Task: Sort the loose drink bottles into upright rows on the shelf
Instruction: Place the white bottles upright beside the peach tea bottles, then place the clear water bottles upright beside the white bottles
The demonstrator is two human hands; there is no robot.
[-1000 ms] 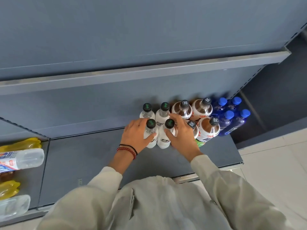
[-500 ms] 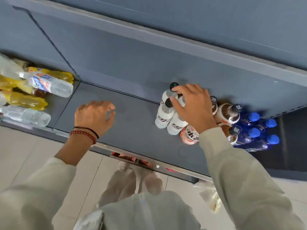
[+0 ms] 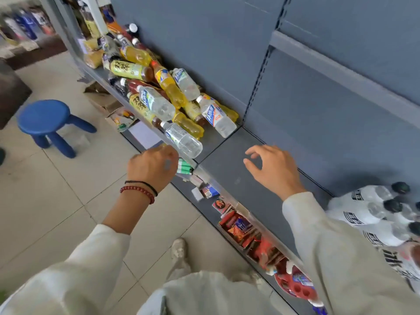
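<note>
1. The loose bottles (image 3: 172,92) were heaped on their sides on the shelf (image 3: 229,178), left of centre in the frame.
2. White bottles (image 3: 361,212) were stood upright at the right edge.
3. The left hand (image 3: 151,170) was held with fingers curled just beside a clear bottle (image 3: 184,140); contact could not be told.
4. The right hand (image 3: 272,171) was held over bare shelf, fingers spread, nothing gripped.

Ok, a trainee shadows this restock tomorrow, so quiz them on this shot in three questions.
1. True or false: the right hand holds a bottle.
2. The stool is: A red, B blue, C green.
3. Fill in: the bottle pile lies to the ____ of the upright white bottles.
Key: 1 false; 2 B; 3 left.
</note>
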